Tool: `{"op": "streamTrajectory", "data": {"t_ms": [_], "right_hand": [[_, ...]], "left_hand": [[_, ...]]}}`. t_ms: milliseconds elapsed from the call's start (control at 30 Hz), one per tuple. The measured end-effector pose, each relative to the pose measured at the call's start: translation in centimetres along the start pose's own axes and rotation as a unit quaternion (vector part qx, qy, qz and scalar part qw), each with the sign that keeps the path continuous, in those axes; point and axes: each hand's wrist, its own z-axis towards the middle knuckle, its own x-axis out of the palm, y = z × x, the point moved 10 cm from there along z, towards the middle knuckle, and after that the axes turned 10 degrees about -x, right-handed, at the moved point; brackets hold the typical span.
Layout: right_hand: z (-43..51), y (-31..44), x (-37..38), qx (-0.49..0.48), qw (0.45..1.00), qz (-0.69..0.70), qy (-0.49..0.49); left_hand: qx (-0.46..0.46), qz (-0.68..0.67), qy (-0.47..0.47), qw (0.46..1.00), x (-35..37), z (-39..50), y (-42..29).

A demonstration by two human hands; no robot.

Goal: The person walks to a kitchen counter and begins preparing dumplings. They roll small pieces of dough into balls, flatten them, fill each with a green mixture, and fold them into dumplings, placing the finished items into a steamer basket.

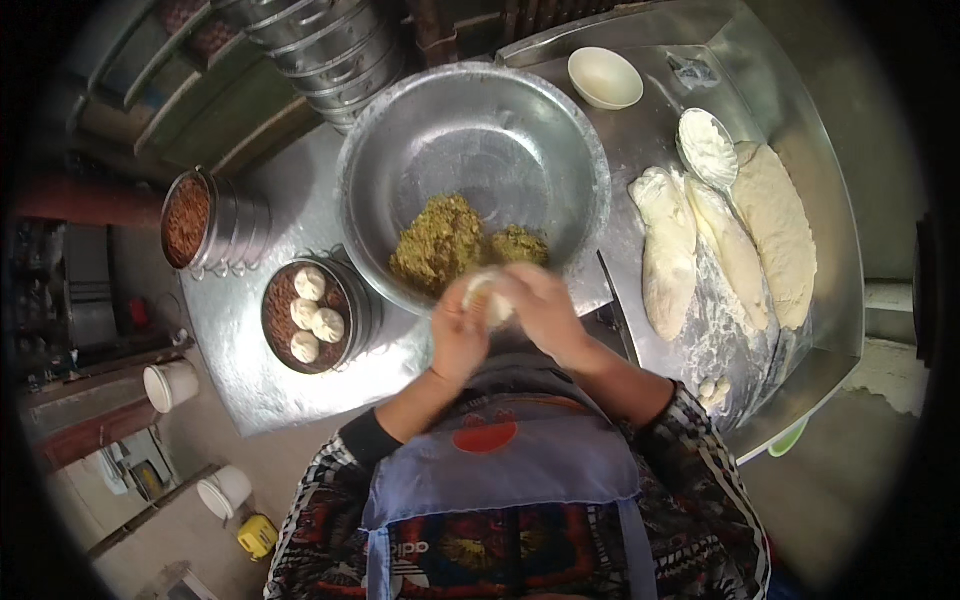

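Observation:
Over the near rim of a large metal basin (480, 97), my left hand (459, 330) cups a piece of white dough (487, 296), likely a bun wrapper. My right hand (544, 307) is blurred, its fingers gripping the same dough from the other side. What lies inside the dough is hidden by my fingers. Within the basin sit a large mound of greenish-brown filling (439, 240) and a smaller lump of filling (519, 246). Several pleated buns (328, 325) rest to the left on the brown lining of a round metal steamer tray (358, 319).
Another stack of lined steamer trays (232, 217) stands further left, below tall stacked steamers (330, 60). On the floured right-hand worktop lie long dough pieces (776, 232), a metal scoop of flour (706, 146), small dough bits (714, 390) and a white bowl (605, 77). White buckets (171, 386) stand on the floor.

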Motion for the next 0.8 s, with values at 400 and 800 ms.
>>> {"op": "streamTrajectory", "data": {"t_ms": [400,800], "right_hand": [[4.1,-2.7,1.5,-0.103,0.717,-0.665,0.182],[3.4,-4.8,0.9,-0.059,0.736,-0.604,0.299]], "left_hand": [[-0.135,-0.292,-0.061,0.945,-9.2,-2.4,4.0],[-0.356,-0.248,-0.041,0.9,-5.9,-5.6,10.3]]}}
